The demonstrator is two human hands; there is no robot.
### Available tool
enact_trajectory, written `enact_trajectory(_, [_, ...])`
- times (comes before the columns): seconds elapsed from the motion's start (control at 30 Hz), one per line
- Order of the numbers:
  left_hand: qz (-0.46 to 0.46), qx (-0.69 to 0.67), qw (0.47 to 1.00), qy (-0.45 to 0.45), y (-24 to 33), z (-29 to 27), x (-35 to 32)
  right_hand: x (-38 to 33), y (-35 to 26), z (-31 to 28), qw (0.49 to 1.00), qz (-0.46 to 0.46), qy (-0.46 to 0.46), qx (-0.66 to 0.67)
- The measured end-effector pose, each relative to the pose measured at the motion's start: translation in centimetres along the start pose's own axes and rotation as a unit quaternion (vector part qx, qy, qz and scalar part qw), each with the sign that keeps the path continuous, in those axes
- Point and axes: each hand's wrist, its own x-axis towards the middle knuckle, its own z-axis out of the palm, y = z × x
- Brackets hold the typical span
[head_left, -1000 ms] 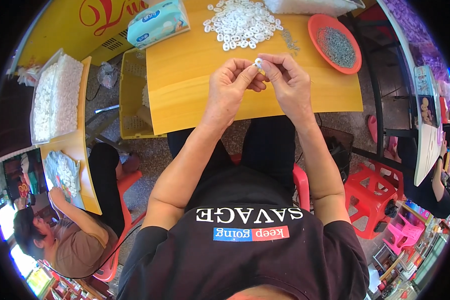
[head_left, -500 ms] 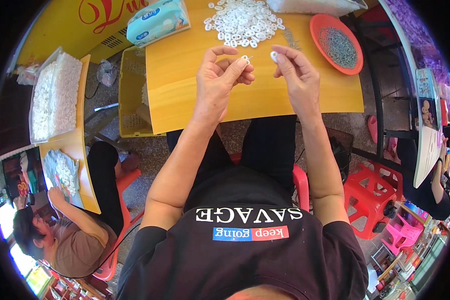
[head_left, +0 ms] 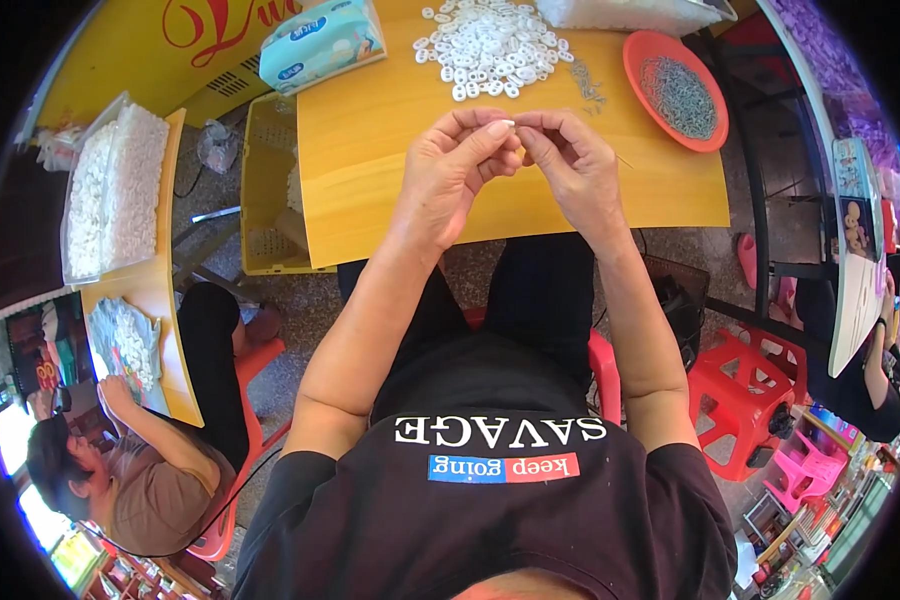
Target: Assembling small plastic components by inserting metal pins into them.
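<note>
Over the yellow table [head_left: 370, 190], my two hands meet at the fingertips. Between thumb and fingers, my left hand [head_left: 462, 165] pinches a small white plastic piece [head_left: 510, 124], mostly covered by the fingers. My right hand [head_left: 573, 160] is closed in a pinch against it; the white piece it carried a moment before is now hidden by the fingertips. Just beyond the hands lies a heap of white oval pieces with two holes [head_left: 490, 45]. Right of the heap are a few loose thin grey metal pins [head_left: 588, 88]. A red dish [head_left: 711, 136] holds many more such pins.
A blue tissue pack [head_left: 322, 45] stands at the table's far left, and a clear tub [head_left: 630, 12] at the back. A yellow crate [head_left: 270, 180] sits left of the table. Red stools [head_left: 745, 390] are at the right. Another person [head_left: 165, 490] works at a side table on the left.
My right hand has moved left and joined my left hand, bringing its white piece up to the one held there. The left hand has shifted slightly right.
</note>
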Motion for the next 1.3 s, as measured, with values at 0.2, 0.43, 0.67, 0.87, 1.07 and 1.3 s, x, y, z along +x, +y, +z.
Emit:
enact_trajectory(0.2, [0.113, 0.171, 0.978, 0.035, -0.7, 0.5, 0.2, -0.1, -0.6, 0.0, 0.999, -0.004, 0.014, -0.038])
enact_trajectory(0.43, [0.089, 0.196, 0.976, 0.018, -0.5, 0.5, -0.1, 0.2, -1.7, -0.5, 0.997, 0.014, 0.020, -0.079])
enact_trajectory(0.67, [0.117, 0.253, 0.960, 0.029, -0.4, 0.6, -0.3, 0.2, -1.9, -0.4, 0.997, 0.031, -0.002, -0.069])
enact_trajectory(0.87, [0.086, 0.233, 0.968, 0.019, -0.1, 0.7, -0.1, 0.1, -2.1, -1.0, 0.998, 0.046, -0.015, -0.047])
enact_trajectory(1.07, [0.071, 0.223, 0.972, 0.020, -0.1, 0.9, -0.3, 0.0, -1.8, -2.3, 0.996, 0.061, 0.045, 0.049])
enact_trajectory(1.3, [0.069, 0.205, 0.976, 0.016, -0.3, 1.4, -0.5, -0.1, -2.3, -0.9, 0.996, 0.054, 0.063, 0.044])
